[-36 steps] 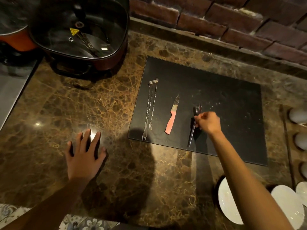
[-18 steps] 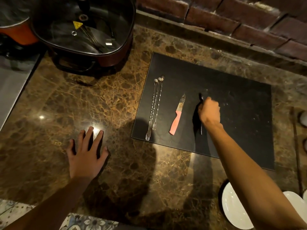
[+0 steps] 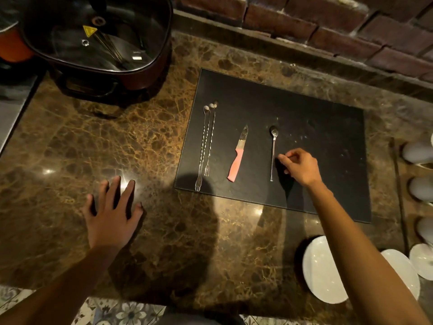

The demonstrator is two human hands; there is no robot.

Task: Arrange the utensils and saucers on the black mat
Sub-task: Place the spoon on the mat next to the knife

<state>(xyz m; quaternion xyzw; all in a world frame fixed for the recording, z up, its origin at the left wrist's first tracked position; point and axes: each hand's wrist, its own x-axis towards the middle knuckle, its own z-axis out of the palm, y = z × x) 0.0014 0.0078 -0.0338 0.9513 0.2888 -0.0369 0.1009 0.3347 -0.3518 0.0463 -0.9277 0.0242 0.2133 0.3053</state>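
The person's right forearm crosses the lower right of the view and hides part of the white saucers (image 3: 321, 273) stacked or overlapped on the counter there; how many lie under the arm cannot be told. Further right, pale rounded objects (image 3: 417, 151) sit in a wooden rack (image 3: 398, 179) cut off by the frame edge — too blurred to name. At the upper left a dark pot with a glass lid (image 3: 98, 43) is partly out of frame, and its contents are lost in reflections.

On the black mat (image 3: 316, 118) three groups lie roughly parallel, handles toward the person. At the mat's left are two long twisted-stem forks (image 3: 206, 146), side by side and nearly touching, the longer one reaching the mat's near edge. Near the middle lies a knife with a pink handle (image 3: 237, 158), blade pointing away. To its right lies a slim spoon (image 3: 273, 153), bowl at the far end.

The right hand (image 3: 302, 167) hovers just beside the spoon's handle, fingers curled loosely with thumb and forefinger close together; it does not seem to grip the spoon, though whether a fingertip touches it cannot be told. The left hand (image 3: 112, 212) rests flat on the counter, fingers spread, holding nothing, well apart from the mat.

The counter (image 3: 117, 141) is glossy brown marble with pale veins and bright light spots. A red brick wall (image 3: 304, 22) runs behind it — patterned floor tile (image 3: 121, 313) shows below the near edge.
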